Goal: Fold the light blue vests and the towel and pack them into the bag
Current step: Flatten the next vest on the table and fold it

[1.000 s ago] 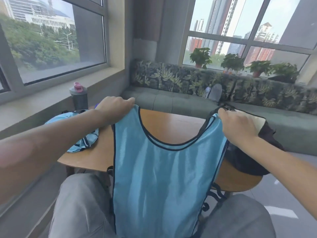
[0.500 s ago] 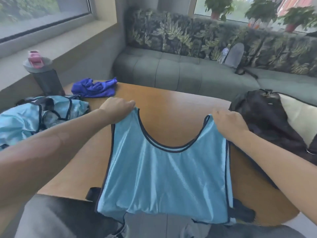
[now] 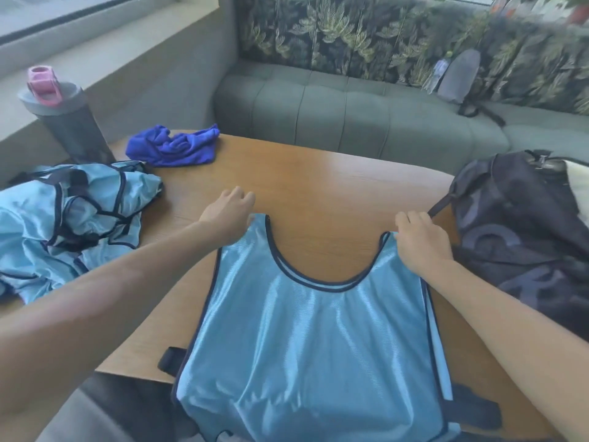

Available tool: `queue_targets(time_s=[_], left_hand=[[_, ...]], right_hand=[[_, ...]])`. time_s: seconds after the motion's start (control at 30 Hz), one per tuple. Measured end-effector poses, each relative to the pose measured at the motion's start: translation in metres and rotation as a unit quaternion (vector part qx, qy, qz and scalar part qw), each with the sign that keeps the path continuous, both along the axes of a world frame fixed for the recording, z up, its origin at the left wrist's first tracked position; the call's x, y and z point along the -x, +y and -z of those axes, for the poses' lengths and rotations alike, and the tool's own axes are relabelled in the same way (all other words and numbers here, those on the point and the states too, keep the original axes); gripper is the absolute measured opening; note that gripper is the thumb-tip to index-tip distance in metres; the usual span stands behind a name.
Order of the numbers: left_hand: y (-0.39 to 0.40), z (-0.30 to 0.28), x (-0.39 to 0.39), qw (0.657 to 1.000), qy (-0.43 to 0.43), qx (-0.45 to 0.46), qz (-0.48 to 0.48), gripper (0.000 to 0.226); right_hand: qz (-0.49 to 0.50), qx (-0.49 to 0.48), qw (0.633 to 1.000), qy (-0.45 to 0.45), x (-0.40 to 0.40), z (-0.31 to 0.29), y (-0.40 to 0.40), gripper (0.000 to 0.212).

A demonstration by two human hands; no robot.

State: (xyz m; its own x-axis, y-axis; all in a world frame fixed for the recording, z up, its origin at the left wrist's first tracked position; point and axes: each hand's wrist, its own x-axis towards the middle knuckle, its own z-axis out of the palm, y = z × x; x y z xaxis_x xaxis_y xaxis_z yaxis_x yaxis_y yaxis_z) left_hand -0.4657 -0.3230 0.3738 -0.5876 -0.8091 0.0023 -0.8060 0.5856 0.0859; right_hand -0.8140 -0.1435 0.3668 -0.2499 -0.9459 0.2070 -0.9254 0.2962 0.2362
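A light blue vest [image 3: 312, 339] with dark trim lies spread flat on the wooden table [image 3: 318, 183], its lower hem hanging over the near edge. My left hand [image 3: 228, 215] rests on its left shoulder strap with fingers stretched forward onto the table. My right hand [image 3: 419, 239] grips the right shoulder strap with curled fingers. A crumpled pile of more light blue vests [image 3: 70, 224] lies at the table's left. The crumpled blue towel [image 3: 173, 146] sits at the far left. The dark bag [image 3: 522, 231] stands open at the right edge.
A grey bottle with a pink lid [image 3: 63, 119] stands at the far left by the window ledge. A grey-green sofa [image 3: 350, 113] with leaf-print cushions runs behind the table, with a small backpack [image 3: 462, 78] on it. My lap is below the near edge.
The vest came down from being held up and now lies flat on the table. My left fingers have straightened from their grip. My view tilted downward.
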Motion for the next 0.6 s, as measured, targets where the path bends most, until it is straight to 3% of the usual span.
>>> queue_targets(time_s=[0.13,0.23,0.33,0.4,0.6], left_hand=[[0.035,0.008,-0.005,0.994,0.108,0.023,-0.014,0.013],[0.065,0.030,-0.009,0.996,0.088,-0.032,-0.001,0.012],[0.082,0.045,-0.007,0.997,0.061,-0.046,0.007,0.050],[0.086,0.047,-0.004,0.998,0.050,-0.047,-0.006,0.062],[0.054,0.053,0.021,1.000,0.006,0.002,-0.005,0.082]], right_hand=[[0.093,0.073,0.976,-0.185,-0.029,-0.009,0.017,0.010],[0.112,0.024,0.959,-0.259,-0.050,0.011,0.038,0.022],[0.082,-0.036,0.966,-0.242,-0.059,0.037,0.052,0.052],[0.083,-0.048,0.970,-0.223,-0.060,0.044,0.053,0.063],[0.073,-0.056,0.976,-0.196,-0.051,0.047,0.022,0.061]])
